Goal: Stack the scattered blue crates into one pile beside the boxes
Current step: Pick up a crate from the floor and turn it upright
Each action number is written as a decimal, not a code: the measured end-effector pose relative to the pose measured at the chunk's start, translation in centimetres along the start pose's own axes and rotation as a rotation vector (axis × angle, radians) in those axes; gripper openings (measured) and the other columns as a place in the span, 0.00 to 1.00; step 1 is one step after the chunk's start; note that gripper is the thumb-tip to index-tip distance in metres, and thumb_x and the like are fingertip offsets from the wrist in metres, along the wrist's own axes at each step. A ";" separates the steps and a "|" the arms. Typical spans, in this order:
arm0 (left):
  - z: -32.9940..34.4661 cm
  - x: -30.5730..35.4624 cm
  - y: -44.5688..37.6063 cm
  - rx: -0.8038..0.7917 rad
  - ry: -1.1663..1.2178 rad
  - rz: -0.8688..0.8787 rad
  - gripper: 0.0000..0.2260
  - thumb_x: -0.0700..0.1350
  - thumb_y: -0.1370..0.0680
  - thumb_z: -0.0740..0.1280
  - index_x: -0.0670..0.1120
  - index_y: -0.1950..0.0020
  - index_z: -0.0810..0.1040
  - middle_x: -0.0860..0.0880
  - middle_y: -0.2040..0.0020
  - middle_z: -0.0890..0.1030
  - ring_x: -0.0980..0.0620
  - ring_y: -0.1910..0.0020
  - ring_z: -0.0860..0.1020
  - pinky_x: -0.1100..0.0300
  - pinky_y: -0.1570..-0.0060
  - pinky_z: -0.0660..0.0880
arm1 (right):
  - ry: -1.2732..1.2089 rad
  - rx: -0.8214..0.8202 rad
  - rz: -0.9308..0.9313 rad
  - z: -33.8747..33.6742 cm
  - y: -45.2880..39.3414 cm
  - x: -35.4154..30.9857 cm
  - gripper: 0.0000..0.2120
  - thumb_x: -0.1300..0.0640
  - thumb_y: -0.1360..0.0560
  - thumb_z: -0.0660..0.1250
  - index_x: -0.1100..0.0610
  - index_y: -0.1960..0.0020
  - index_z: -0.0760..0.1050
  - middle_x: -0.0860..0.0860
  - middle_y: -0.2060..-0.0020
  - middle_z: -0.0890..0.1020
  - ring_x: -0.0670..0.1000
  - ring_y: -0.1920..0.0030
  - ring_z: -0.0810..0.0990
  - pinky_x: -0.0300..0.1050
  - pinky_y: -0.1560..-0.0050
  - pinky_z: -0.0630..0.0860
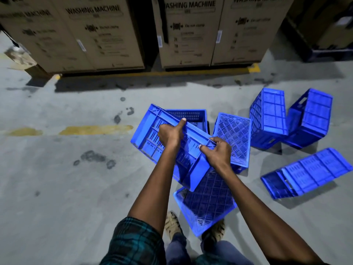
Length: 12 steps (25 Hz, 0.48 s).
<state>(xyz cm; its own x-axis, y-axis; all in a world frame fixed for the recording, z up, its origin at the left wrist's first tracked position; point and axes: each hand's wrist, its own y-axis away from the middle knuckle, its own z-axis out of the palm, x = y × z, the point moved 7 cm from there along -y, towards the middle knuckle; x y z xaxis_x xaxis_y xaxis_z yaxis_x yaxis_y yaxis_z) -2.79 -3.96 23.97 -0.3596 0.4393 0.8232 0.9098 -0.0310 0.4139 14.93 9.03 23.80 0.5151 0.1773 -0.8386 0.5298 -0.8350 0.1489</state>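
I hold a blue crate [152, 134] tilted on its side above the floor. My left hand [171, 133] grips its upper rim near the middle, thumb stretched along the edge. My right hand [217, 151] grips the same rim at its near corner. Under it an upright blue crate [188, 114] shows its slotted far wall. Another blue crate [206, 203] lies by my feet with its mesh bottom showing. A fourth blue crate [234, 136] leans just right of my hands. Further right, two blue crates [269, 115] [313, 119] rest on their sides against each other, and one blue crate [305, 173] lies flat.
Tall cardboard washing machine boxes [107, 35] [210, 31] stand in a row at the back on a yellow-edged base [253, 68]. Grey concrete floor [66, 169] with dark stains and worn yellow line marks [95, 129] spreads to the left. My shoes [172, 224] are at the bottom.
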 end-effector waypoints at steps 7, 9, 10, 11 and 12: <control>-0.1 0.2 -0.5 -0.071 -0.135 -0.097 0.25 0.52 0.37 0.80 0.39 0.47 0.81 0.42 0.48 0.84 0.43 0.50 0.83 0.49 0.49 0.82 | -0.005 -0.047 0.013 3.7 2.3 -0.5 0.25 0.41 0.35 0.76 0.57 0.46 0.82 0.56 0.51 0.85 0.57 0.47 0.82 0.58 0.42 0.77; -0.2 0.4 -0.8 -0.078 -0.168 -0.089 0.21 0.49 0.36 0.78 0.39 0.49 0.82 0.42 0.49 0.85 0.43 0.51 0.84 0.52 0.51 0.82 | -0.028 -0.106 -0.006 4.1 2.0 -0.6 0.24 0.37 0.36 0.74 0.54 0.49 0.83 0.52 0.54 0.86 0.55 0.49 0.84 0.56 0.43 0.77; -0.3 0.5 -0.9 -0.079 -0.182 -0.091 0.19 0.49 0.36 0.77 0.39 0.52 0.81 0.42 0.50 0.85 0.43 0.52 0.84 0.53 0.53 0.82 | -0.068 -0.166 -0.019 4.2 1.8 -0.7 0.22 0.36 0.34 0.73 0.53 0.53 0.82 0.49 0.57 0.86 0.52 0.52 0.84 0.53 0.45 0.78; -0.4 0.8 -0.7 -0.078 -0.190 -0.087 0.16 0.48 0.36 0.75 0.40 0.55 0.80 0.42 0.50 0.85 0.43 0.52 0.84 0.54 0.56 0.80 | -0.092 -0.246 -0.052 4.4 1.8 -1.0 0.19 0.37 0.32 0.73 0.53 0.56 0.82 0.47 0.60 0.85 0.48 0.57 0.83 0.50 0.49 0.78; -0.5 1.2 -0.4 -0.079 -0.199 -0.078 0.13 0.47 0.35 0.74 0.41 0.59 0.77 0.42 0.51 0.85 0.42 0.52 0.83 0.55 0.59 0.78 | -0.092 -0.321 -0.088 4.4 1.9 -1.4 0.16 0.39 0.29 0.72 0.53 0.58 0.81 0.46 0.62 0.84 0.45 0.60 0.81 0.46 0.51 0.77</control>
<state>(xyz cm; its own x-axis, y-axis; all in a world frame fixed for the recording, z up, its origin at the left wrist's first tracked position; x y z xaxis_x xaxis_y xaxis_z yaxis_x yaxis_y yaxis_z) -3.65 -3.84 25.00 -0.3732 0.6110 0.6981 0.8589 -0.0568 0.5090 12.24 4.88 22.91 0.4030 0.1815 -0.8970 0.7618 -0.6097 0.2189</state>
